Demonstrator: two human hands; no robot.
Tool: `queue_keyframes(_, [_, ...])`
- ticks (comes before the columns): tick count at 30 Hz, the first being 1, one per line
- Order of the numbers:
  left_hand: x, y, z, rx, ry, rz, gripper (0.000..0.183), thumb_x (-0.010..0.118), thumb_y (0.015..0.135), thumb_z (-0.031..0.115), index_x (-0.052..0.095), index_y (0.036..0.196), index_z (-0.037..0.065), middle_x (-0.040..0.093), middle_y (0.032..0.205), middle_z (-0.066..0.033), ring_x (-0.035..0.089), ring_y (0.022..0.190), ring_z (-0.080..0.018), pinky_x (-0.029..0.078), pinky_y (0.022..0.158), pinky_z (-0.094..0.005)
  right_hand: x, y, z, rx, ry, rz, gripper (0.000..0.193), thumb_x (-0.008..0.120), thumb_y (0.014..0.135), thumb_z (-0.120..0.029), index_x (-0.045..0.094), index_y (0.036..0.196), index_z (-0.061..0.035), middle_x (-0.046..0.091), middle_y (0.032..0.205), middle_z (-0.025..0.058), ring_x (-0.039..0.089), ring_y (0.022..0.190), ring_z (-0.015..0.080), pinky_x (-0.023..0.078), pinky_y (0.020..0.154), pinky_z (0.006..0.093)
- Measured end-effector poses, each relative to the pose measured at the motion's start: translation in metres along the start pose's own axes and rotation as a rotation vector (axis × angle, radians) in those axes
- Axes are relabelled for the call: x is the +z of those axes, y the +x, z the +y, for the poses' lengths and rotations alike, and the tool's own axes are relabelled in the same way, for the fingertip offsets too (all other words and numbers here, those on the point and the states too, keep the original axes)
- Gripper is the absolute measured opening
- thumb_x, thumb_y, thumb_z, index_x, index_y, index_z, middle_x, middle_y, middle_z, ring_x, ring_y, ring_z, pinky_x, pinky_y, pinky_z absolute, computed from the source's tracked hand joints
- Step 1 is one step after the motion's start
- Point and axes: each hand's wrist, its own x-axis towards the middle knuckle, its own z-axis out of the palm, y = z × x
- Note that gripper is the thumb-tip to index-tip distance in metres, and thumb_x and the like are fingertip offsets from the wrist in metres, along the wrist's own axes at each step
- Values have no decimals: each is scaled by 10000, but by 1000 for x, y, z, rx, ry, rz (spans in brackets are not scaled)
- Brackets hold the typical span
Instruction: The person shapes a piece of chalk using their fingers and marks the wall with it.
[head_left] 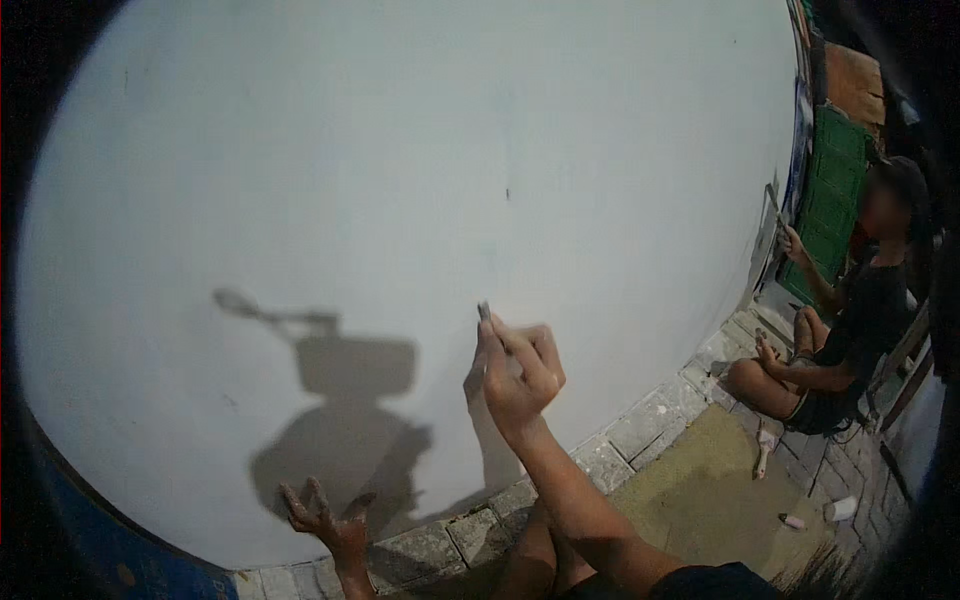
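Observation:
In front of a pale, whitish wall (620, 150) my right hand (522, 372) is raised, its fingers closed round a short grey stick (484, 311). The stick's tip points up at the wall; whether it touches the surface I cannot tell, nor what kind of stick it is. Low on the left, my left hand (328, 522) has its fingers spread and is empty, close to the wall. Pale smears cover its fingertips. My shadow falls across the wall between and above the hands. Small dark marks show on the wall above the stick.
At right another person (850, 310) sits against the wall's end, holding a thin tool (775, 205) to it. A brush (765, 450), a white cup (841, 509) and a small pale object (793, 521) lie on the ground. Stone blocks (640, 430) line the wall's foot.

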Motion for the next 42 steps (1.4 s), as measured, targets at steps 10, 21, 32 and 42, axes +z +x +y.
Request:
queue_keyframes(10, [-6,0,3,2,46,-4,1025,827,612,425,250,1433,220,81,1487,-215,98,1357,-393,157,1028,-565,-13,-16,-12,72,89,42,158,716,729,45,696,882,10,548,637,45,467,560,109,374,474,236])
queue_keyframes(21, [-10,0,4,-23,-10,-35,1007,837,620,362,255,1431,222,59,1488,-213,72,1352,-390,161,1016,-575,-12,-10,-10,81,28,-8,155,711,722,61,695,869,15,557,649,50,480,567,108,382,476,230])
queue_keyframes(32, [-7,-2,3,-43,49,-11,962,790,650,460,274,1423,217,87,1483,-206,80,1355,-399,160,1017,-590,9,9,-11,107,51,10,148,714,724,44,695,868,14,542,638,45,456,533,105,361,458,232])
queue_keyframes(42, [-10,2,7,2,60,-15,972,774,646,504,284,1420,180,117,1477,-205,117,1355,-391,178,1023,-583,2,-12,-14,69,16,24,138,717,710,60,692,838,13,514,595,47,455,533,112,346,445,235])
